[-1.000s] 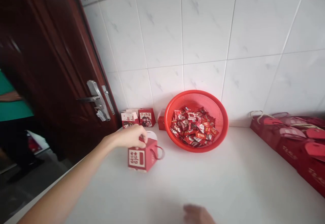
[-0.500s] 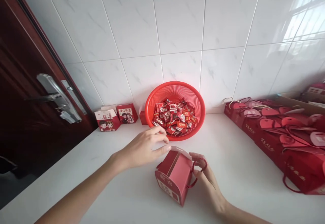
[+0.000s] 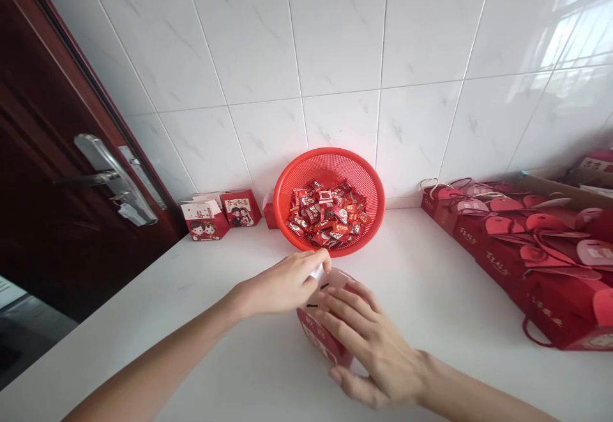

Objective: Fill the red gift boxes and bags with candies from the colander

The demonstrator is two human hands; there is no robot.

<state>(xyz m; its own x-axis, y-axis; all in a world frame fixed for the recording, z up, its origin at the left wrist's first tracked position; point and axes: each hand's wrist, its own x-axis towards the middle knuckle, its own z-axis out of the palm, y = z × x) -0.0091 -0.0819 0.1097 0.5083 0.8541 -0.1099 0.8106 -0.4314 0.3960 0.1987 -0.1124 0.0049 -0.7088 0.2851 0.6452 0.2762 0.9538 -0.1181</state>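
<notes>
While two hands are working over one red box on a white table, the left hand is resting at its far left rim, fingers curling around a small white piece; whether that piece is belonging to the box cannot be told, nor how firmly the fingers are gripping. The right hand is lying open across the box's top and right side, fingers extending, thumb standing apart, no hold showing. The box is sitting open just on the near side of one red basin, which is holding a heap of wrapped candies, too jumbled to count, their brands too small to read. At least three small boxes are standing by the wall, two bearing cartoon couples, one hiding partly behind the basin. On the right, gift boxes are overlapping too closely for a count, gold characters running blurred along their sides. One brown door is showing at left, bearing one metal handle.
</notes>
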